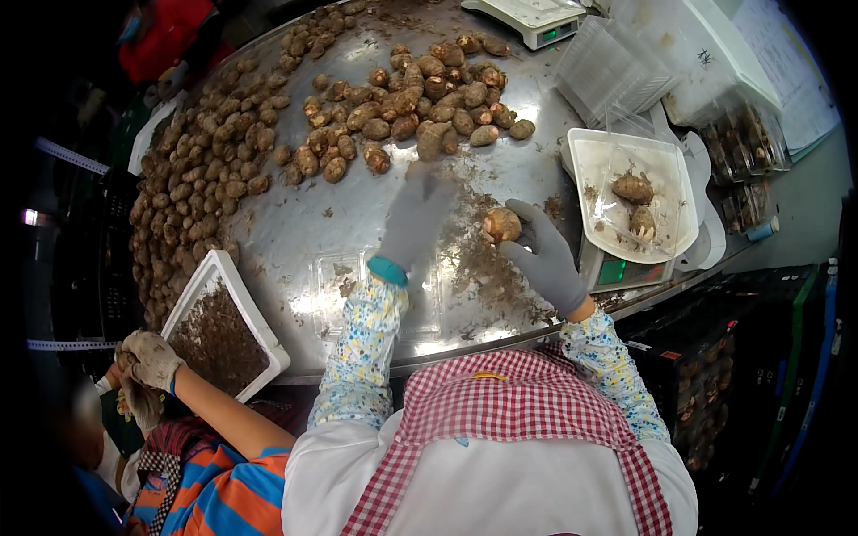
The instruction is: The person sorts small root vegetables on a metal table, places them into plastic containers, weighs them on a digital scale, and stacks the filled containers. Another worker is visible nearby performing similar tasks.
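My right hand (547, 259), in a grey glove, is closed round a brown taro (501, 225) above the steel table (295, 232). My left hand (418, 214), also grey-gloved with a teal cuff, reaches toward a loose pile of taros (393, 98); motion smears its fingers, so its grip cannot be made out. To the right of my right hand, a digital scale (617, 271) carries a white tray (583, 154). Two taros (633, 188) lie in it, seemingly within a clear plastic container. Near my left forearm, a clear container (326, 290) rests on the table.
A larger taro heap (192, 192) covers the left side. A white box of soil and root scraps (219, 335) stands near a co-worker's gloved hands (147, 357). Stacked clear containers (612, 71) and another scale (534, 20) are at the far right; dark crates (715, 357) stand below right.
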{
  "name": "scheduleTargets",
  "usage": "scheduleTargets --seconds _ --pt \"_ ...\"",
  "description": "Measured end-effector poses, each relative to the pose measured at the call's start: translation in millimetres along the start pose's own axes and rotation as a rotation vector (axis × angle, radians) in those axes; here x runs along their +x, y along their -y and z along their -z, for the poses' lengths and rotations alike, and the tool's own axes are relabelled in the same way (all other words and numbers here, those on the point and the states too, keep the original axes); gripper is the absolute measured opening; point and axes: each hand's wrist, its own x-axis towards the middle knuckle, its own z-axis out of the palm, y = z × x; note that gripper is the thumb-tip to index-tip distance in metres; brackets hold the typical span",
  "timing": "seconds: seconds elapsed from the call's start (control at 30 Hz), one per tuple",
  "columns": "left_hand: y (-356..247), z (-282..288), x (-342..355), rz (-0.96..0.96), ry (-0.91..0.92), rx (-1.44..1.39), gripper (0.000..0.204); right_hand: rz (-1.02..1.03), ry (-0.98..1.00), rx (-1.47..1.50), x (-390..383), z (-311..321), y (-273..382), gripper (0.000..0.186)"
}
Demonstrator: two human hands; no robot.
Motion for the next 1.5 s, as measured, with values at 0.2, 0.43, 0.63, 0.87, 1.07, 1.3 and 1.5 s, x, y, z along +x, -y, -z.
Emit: scheduleTargets --seconds 0.2,0.43,0.63,0.87,1.07,1.3,1.5 --pt "78.4 -4.5 58.3 -0.119 -0.150 0.822 0.046 0.078 -0.134 0.054 -7.0 0.2 0.7 0.056" --pt "54.6 -4.2 53.8 0.224 0.263 -0.158 0.048 0.018 -0.343 0.113 -28.7 41.8 33.8 0.038" --pt "10.3 -10.0 -10.8 -0.418 0.332 -0.411 0.052 0.113 -0.882 -0.720 -34.3 95.4 52.1 0.038" --pt "-4.3 -34.2 -34.1 -0.355 0.353 -0.600 0.048 0.340 -0.685 -0.992 -32.5 78.2 52.0 0.043" --pt "-6.0 -53.6 -35.7 0.239 0.566 -1.316 0.048 0.129 -0.235 -0.397 -13.8 21.1 44.6 0.050" --pt "-17.5 -50.3 -39.5 0.171 0.244 -0.632 0.040 0.026 -0.213 -0.135 -6.8 17.3 14.8 0.056" --pt "0.9 -61.9 -17.5 -0.119 -0.035 -0.245 0.030 0.086 -0.277 -0.321 -13.0 17.9 32.2 0.056"
